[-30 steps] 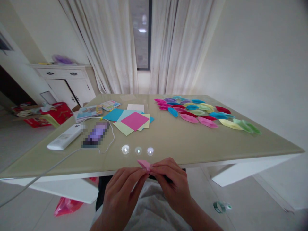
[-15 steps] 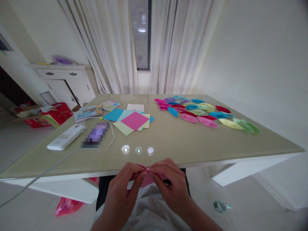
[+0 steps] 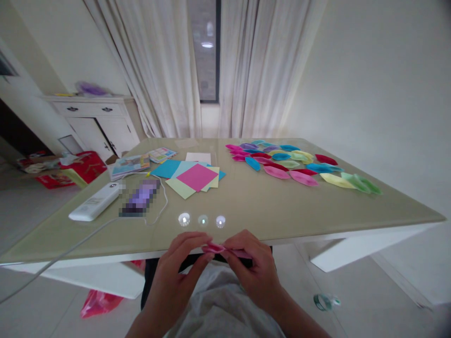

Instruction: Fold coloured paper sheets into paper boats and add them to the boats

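Note:
A folded pink paper point(image 3: 213, 248) is held between both hands at the table's front edge, above my lap. My left hand point(image 3: 185, 263) pinches its left end between thumb and fingers. On the other end, my right hand point(image 3: 250, 263) is closed, with part of the paper showing beneath its fingers. Beyond the hands lies a spread of square coloured sheets, a pink sheet point(image 3: 198, 177) on top. Several folded, boat-shaped papers in many colours, among them a pink one point(image 3: 276, 172), lie in rows at the back right of the table.
On the table point(image 3: 260, 211), a white power strip point(image 3: 95, 202), a blurred phone point(image 3: 140, 197) and a white cable point(image 3: 66, 246) lie at the left, with booklets point(image 3: 131, 165) behind them. A red bag point(image 3: 100, 303) and a roll of tape point(image 3: 321, 302) are on the floor.
The pink paper has turned and now looks narrower, its lower flap no longer hanging between the hands. My left fingers have shifted slightly and opened a little around its end.

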A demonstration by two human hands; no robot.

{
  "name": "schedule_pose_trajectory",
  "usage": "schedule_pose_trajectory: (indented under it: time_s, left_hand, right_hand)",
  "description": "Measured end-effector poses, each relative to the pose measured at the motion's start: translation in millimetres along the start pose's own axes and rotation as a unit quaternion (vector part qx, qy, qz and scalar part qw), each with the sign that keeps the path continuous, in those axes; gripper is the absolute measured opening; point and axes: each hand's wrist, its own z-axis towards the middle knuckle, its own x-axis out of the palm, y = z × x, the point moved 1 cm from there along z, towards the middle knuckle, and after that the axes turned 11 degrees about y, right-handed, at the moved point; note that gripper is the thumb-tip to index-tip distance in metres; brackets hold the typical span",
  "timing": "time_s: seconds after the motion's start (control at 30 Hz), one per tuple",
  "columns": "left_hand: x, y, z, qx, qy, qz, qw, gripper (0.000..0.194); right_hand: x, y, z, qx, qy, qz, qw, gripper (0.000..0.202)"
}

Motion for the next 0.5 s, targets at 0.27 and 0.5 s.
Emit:
schedule_pose_trajectory:
  time_s: [0.27, 0.5]
  left_hand:
    - [-0.4, -8.3, 3.1, 0.02, 0.011, -0.074, 0.997, 0.017]
    - [-2.4, -5.0, 4.5, -0.003, 0.036, -0.119, 0.992, 0.012]
  right_hand:
    - [-1.2, 2.6, 0.1, 0.006, 0.004, 0.015, 1.0, 0.007]
    - [-1.0, 2.8, -0.9, 0.029, 0.022, 0.06, 0.998, 0.007]
